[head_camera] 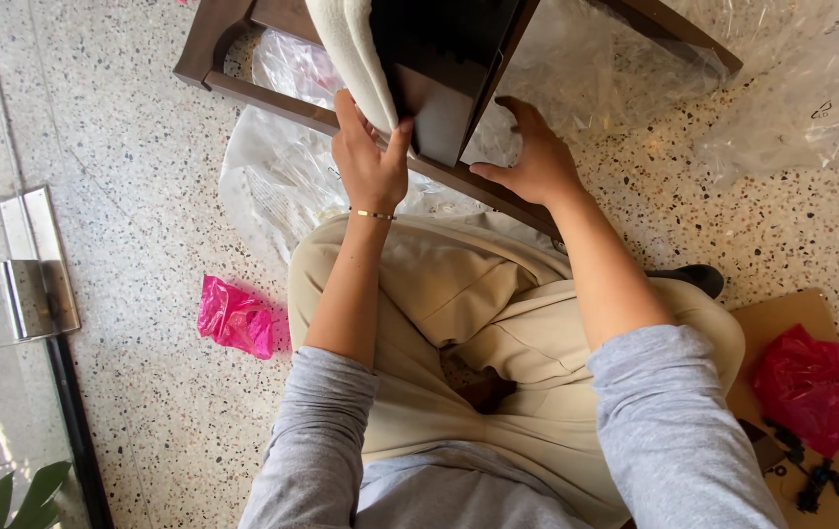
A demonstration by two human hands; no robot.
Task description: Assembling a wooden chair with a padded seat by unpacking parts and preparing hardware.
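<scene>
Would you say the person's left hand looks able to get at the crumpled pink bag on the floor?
Probably yes: the left hand grips the cream cushion, but bare floor lies between it and the pink bag beside the knee.

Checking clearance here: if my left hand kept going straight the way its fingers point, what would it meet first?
The left hand already touches the cream cushion and the dark panel beside it; it would press into those first.

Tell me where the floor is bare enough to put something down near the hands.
Bare terrazzo floor lies between the metal door hinge plate, the clear plastic wrap and the pink bag. Crowded: the dark wooden frame at both hands, and the cardboard with the red bag.
</scene>
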